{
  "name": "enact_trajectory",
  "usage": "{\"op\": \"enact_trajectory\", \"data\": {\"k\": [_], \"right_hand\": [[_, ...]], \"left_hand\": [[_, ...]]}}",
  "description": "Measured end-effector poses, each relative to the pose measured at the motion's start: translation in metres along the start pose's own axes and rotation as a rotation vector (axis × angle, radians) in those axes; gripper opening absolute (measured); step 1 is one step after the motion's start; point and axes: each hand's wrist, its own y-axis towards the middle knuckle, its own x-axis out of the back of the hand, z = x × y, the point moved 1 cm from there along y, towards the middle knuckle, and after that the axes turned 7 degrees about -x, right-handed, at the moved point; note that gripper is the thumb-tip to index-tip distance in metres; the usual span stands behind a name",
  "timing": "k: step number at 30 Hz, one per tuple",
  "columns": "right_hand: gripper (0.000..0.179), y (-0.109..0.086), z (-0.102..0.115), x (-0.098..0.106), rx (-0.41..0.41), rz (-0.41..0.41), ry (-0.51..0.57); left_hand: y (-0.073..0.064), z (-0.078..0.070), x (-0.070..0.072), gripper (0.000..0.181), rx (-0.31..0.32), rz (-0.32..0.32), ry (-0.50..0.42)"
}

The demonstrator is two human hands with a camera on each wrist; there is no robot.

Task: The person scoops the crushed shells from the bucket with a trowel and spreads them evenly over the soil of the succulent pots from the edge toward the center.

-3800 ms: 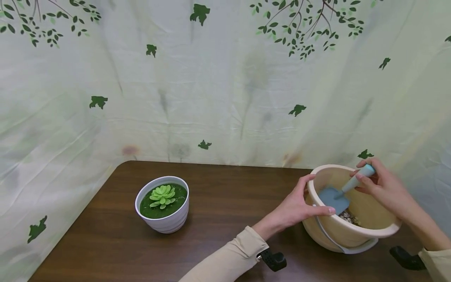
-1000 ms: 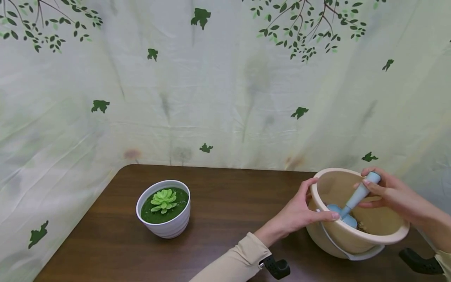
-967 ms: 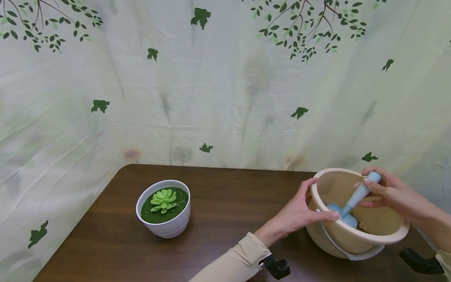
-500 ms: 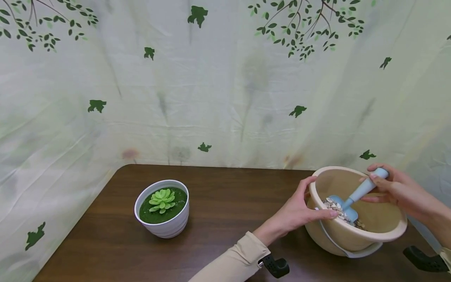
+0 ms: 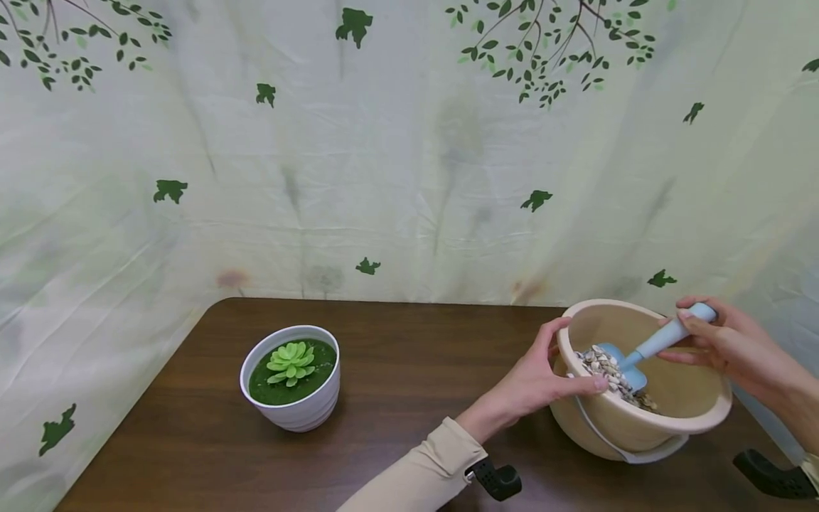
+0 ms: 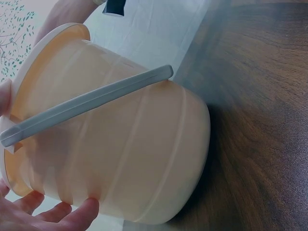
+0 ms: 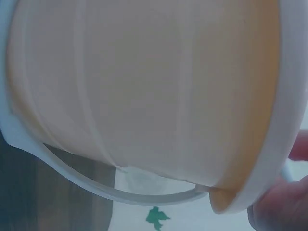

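Observation:
A cream bucket [image 5: 630,434] stands on the table at the right, with small pale and grey stones [image 5: 604,370] along its inner left side. My left hand [image 5: 531,384] grips the bucket's left rim, its thumb over the front edge; in the left wrist view its fingers [image 6: 79,214] press the outer wall. My right hand [image 5: 736,341] holds a light blue toy shovel [image 5: 668,338] by the handle, inside the bucket's mouth. The shovel's blade rests against the stones, its lower part hard to make out. In the right wrist view the bucket's wall [image 7: 134,86] hides the shovel.
A white pot [image 5: 301,416] with a green succulent [image 5: 291,364] stands on the brown table [image 5: 409,398] to the left. The bucket's pale carrying handle [image 6: 91,103] hangs down its front. Behind the table hangs a leaf-printed cloth [image 5: 409,156].
The shovel went down into the stones, then its handle leaned right as my right hand moved right. More stones now show at the bucket's left inside. My left hand keeps its grip.

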Motion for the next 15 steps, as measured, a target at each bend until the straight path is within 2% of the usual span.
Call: {"op": "enact_trajectory", "data": {"k": [4,10,15], "right_hand": [[0.019,-0.004,-0.001,0.001,0.027,-0.035,0.057],[0.017,-0.015,-0.006,0.005,0.156,-0.075,0.089],[0.014,-0.021,-0.007,0.007,0.178,-0.120,0.104]], "left_hand": [[0.000,0.000,0.000,0.081,0.002,-0.005,0.008],[0.000,0.000,0.000,0.082,-0.002,-0.009,0.015],[0.000,0.001,0.000,0.082,0.001,-0.010,0.013]]}}
